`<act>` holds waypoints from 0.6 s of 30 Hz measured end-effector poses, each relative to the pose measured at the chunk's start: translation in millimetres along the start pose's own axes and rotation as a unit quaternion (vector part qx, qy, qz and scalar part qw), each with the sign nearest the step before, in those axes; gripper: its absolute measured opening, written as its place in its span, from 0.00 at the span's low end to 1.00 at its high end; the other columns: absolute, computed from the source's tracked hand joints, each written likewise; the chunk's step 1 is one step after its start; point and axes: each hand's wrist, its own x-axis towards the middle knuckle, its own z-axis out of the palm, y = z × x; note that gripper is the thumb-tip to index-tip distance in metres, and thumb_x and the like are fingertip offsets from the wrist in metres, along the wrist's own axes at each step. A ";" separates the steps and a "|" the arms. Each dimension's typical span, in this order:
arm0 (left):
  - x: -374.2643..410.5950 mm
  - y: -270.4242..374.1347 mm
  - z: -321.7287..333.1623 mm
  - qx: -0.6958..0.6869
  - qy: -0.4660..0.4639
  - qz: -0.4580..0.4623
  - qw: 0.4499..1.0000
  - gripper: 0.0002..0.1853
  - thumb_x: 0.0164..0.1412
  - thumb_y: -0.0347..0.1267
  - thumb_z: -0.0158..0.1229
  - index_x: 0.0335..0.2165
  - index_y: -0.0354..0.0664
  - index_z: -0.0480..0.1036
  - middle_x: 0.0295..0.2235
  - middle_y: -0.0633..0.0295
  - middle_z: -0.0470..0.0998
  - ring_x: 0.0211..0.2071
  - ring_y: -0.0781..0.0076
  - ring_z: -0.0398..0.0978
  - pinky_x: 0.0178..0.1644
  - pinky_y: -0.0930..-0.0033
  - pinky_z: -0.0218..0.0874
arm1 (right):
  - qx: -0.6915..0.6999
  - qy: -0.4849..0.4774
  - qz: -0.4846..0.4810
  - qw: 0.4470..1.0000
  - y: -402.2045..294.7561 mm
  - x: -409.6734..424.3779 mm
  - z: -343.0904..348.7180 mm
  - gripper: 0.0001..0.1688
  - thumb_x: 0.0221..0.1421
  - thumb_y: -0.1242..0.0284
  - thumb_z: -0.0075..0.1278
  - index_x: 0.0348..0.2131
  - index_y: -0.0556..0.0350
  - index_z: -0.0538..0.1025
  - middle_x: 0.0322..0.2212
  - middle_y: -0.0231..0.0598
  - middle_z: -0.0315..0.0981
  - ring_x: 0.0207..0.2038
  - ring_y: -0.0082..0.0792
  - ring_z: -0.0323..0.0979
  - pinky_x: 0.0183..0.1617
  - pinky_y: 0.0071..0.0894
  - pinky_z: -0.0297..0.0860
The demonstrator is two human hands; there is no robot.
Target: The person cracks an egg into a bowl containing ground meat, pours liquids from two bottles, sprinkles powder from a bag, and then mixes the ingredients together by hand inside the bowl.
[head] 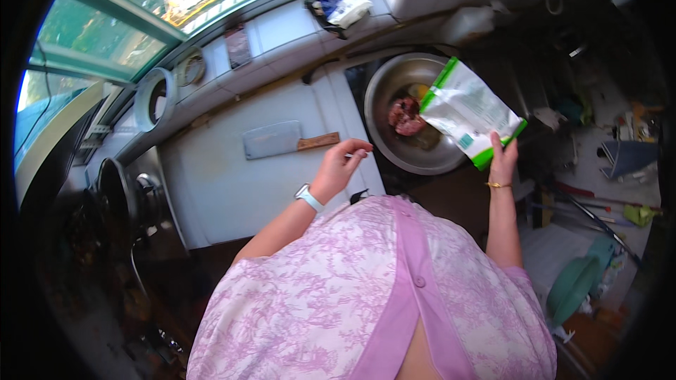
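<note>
My right hand (503,161) grips the lower right corner of a white and green plastic pouch (471,108). The pouch is tilted over the right part of a large steel bowl (377,134) and hides some of it. Inside the bowl lie pinkish-red raw meat (406,117) and, beside it, what looks like an egg yolk (421,90). My left hand (344,163), with a watch at the wrist, is raised left of the bowl, its thumb and forefinger curled near each other; whether something small is between them I cannot tell. A cleaver with a wooden handle (318,141) lies flat on the white counter (211,190).
A blue and white packet (346,8) sits on the tiled ledge beneath the window, with a round white container (154,99) farther left. Pans (113,190) stand at the far left. On the right, a cluttered surface holds a green basin (573,287) and various utensils.
</note>
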 end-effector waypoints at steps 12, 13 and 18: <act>6.4 -3.8 -10.3 0.023 0.036 -0.008 0.999 0.10 0.68 0.27 0.55 0.45 0.35 0.76 0.40 0.62 0.82 0.40 0.75 0.78 0.46 0.72 0.70 | 0.003 0.032 0.027 0.999 1.1 6.9 -0.9 0.27 0.64 0.71 0.57 0.57 0.66 0.67 0.50 0.41 0.73 0.48 0.29 0.72 0.53 0.29 0.68; 11.0 -14.1 -14.1 0.004 0.072 0.011 0.997 0.10 0.68 0.27 0.56 0.45 0.36 0.76 0.40 0.61 0.82 0.39 0.75 0.78 0.45 0.71 0.70 | 0.017 0.034 0.034 0.999 -3.0 7.2 2.6 0.27 0.64 0.71 0.56 0.57 0.66 0.67 0.50 0.41 0.73 0.48 0.29 0.71 0.53 0.29 0.68; 60.1 -10.8 -104.4 0.266 0.281 0.116 0.915 0.18 0.65 0.31 0.58 0.52 0.38 0.72 0.47 0.54 0.77 0.49 0.62 0.74 0.52 0.63 0.67 | 0.043 0.038 0.053 0.997 -1.6 5.7 -2.0 0.28 0.65 0.71 0.55 0.59 0.65 0.66 0.52 0.41 0.72 0.50 0.30 0.71 0.55 0.30 0.67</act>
